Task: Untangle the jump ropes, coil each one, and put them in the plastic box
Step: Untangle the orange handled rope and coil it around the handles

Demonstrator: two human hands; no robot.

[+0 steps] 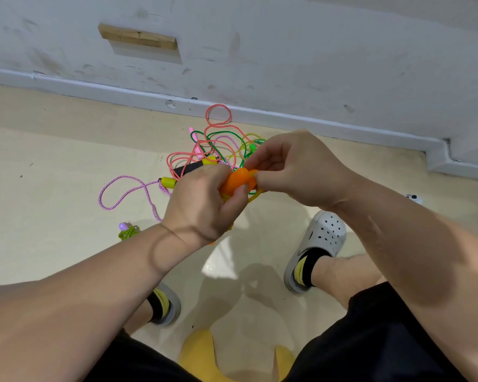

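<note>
At the near edge of the floor (pixel 66 150), a yellow stool (pixel 202 351) shows between the person's black shorts. Just ahead of it are two feet in grey clogs (pixel 323 235) with black-and-yellow socks. Above the floor between the knees, the left hand (pixel 202 205) has its fingers curled round an orange handle (pixel 236 181). The right hand (pixel 295 169) pinches the handle's rounded end between thumb and fingertips. A yellow rope (pixel 254 196) loops out just beneath the two hands. On the floor to the left of the left wrist lies a small bundled green rope with a purple handle (pixel 127 231), well apart from the rest. Farther out, a purple-and-white braided rope (pixel 122 188) curves across the floor to a yellow-capped black handle (pixel 169 181). Behind the hands, close to the floor's far edge, sits the tangle of jump ropes (pixel 218 150). It is made of pink, green and yellow cords crossing one another, with a pink handle (pixel 195 139) at its left side. One pink loop (pixel 218 114) reaches up against the white baseboard (pixel 329 125). A small white object (pixel 414 199) lies toward the right edge of the floor. On the scuffed wall beyond, a wooden block (pixel 138 38) is fixed.
</note>
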